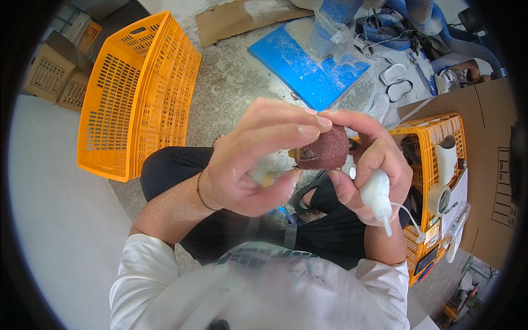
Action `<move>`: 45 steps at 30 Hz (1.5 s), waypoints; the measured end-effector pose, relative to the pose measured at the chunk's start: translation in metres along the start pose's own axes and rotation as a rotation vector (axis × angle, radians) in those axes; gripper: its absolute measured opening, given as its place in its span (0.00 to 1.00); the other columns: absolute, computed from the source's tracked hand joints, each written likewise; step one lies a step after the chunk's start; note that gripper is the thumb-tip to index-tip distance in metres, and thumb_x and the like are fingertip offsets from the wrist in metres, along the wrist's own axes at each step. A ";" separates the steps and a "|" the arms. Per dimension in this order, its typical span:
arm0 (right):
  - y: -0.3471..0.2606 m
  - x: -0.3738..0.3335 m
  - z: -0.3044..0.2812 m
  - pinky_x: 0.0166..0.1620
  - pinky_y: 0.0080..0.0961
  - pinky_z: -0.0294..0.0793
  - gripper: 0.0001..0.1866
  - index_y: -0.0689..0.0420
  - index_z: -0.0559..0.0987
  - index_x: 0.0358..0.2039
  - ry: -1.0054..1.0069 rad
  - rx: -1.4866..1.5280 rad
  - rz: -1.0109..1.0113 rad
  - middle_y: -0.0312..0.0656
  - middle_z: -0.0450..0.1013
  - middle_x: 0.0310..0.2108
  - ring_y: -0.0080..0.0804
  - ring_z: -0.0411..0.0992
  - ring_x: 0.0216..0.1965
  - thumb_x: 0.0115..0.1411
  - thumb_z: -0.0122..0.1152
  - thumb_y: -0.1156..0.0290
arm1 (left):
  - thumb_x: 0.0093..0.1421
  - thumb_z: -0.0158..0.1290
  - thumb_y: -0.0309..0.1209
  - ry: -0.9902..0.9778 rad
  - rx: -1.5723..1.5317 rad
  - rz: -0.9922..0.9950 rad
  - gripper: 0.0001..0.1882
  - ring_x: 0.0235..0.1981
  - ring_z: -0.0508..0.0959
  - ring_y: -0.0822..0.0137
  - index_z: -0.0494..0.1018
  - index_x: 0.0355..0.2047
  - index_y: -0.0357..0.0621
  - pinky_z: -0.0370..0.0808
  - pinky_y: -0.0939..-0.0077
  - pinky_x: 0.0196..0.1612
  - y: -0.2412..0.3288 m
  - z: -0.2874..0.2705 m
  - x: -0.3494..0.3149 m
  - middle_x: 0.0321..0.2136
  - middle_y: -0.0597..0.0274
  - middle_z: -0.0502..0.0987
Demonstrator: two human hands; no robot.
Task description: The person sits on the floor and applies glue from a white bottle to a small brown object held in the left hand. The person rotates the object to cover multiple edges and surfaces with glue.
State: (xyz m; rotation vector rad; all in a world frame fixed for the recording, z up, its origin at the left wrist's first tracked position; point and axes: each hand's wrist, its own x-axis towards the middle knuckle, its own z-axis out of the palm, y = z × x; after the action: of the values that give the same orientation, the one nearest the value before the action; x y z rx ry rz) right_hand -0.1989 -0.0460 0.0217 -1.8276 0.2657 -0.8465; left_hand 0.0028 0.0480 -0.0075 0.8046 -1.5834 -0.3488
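Steadying maroon drum (335, 149), frame centre: left hand (250, 157) loosely curved, pinching it; right hand (384, 165) curled, fingers on drum, clutching white bottle (375, 192). Wrapping seems mostly done; left edge (307, 158) perhaps unfinished.

Lettering shows on the white shirt (264, 300): a row of large, bold, dark letters runs across it, partly lost in the folds, and beneath stand a few small, thin words in a handwriting-like script, with a fainter small mark toward the left. At the far left, a brown cardboard box (50, 67) bears a dark-printed panel of short rows, too small to read, and the lower carton (73, 94) beside it carries a similar panel. On the large cardboard sheet (478, 165) at the right, a dark ruled frame holds print turned sideways, its smaller characters illegible.
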 end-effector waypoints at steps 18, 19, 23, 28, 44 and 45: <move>0.001 -0.002 -0.002 0.55 0.36 0.76 0.19 0.53 0.65 0.22 0.009 -0.069 0.022 0.64 0.71 0.57 0.43 0.75 0.56 0.56 0.69 0.76 | 0.56 0.57 0.18 -0.124 -0.013 -0.027 0.34 0.56 0.72 0.52 0.63 0.64 0.37 0.73 0.59 0.56 -0.004 -0.008 -0.004 0.57 0.40 0.73; 0.002 -0.002 -0.003 0.55 0.36 0.76 0.18 0.53 0.65 0.22 0.013 -0.060 0.037 0.64 0.71 0.57 0.43 0.75 0.56 0.56 0.69 0.76 | 0.55 0.57 0.17 -0.101 -0.023 -0.051 0.34 0.56 0.73 0.52 0.64 0.63 0.36 0.73 0.60 0.55 -0.003 -0.006 -0.005 0.56 0.42 0.74; 0.004 -0.001 -0.003 0.57 0.38 0.75 0.18 0.53 0.65 0.23 0.018 -0.049 0.062 0.63 0.71 0.56 0.45 0.74 0.56 0.55 0.69 0.75 | 0.48 0.56 0.13 0.027 -0.108 -0.169 0.33 0.53 0.77 0.54 0.70 0.58 0.35 0.73 0.63 0.56 0.001 0.003 -0.007 0.55 0.50 0.77; 0.009 0.000 0.001 0.49 0.30 0.77 0.19 0.53 0.66 0.23 0.096 -0.088 0.008 0.57 0.77 0.52 0.40 0.78 0.49 0.43 0.69 0.84 | 0.55 0.55 0.15 -0.081 -0.114 -0.144 0.34 0.57 0.73 0.55 0.63 0.63 0.37 0.75 0.62 0.55 -0.004 -0.002 -0.005 0.58 0.44 0.72; 0.005 0.000 -0.002 0.51 0.32 0.76 0.19 0.53 0.67 0.24 0.046 -0.077 0.015 0.58 0.75 0.56 0.43 0.77 0.51 0.45 0.70 0.84 | 0.49 0.55 0.13 0.013 -0.232 -0.176 0.34 0.57 0.73 0.57 0.67 0.61 0.33 0.70 0.63 0.60 -0.002 0.004 -0.006 0.56 0.50 0.75; 0.005 0.000 -0.002 0.51 0.32 0.76 0.19 0.52 0.67 0.24 0.042 -0.094 0.010 0.58 0.75 0.56 0.43 0.77 0.51 0.45 0.70 0.84 | 0.49 0.55 0.14 0.019 -0.223 -0.175 0.34 0.56 0.73 0.57 0.67 0.60 0.33 0.70 0.64 0.60 -0.002 0.004 -0.006 0.56 0.50 0.75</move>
State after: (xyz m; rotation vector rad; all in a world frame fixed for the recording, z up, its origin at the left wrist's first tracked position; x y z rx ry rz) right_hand -0.1995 -0.0494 0.0176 -1.8951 0.3468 -0.8792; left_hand -0.0009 0.0499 -0.0144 0.7716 -1.4302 -0.6308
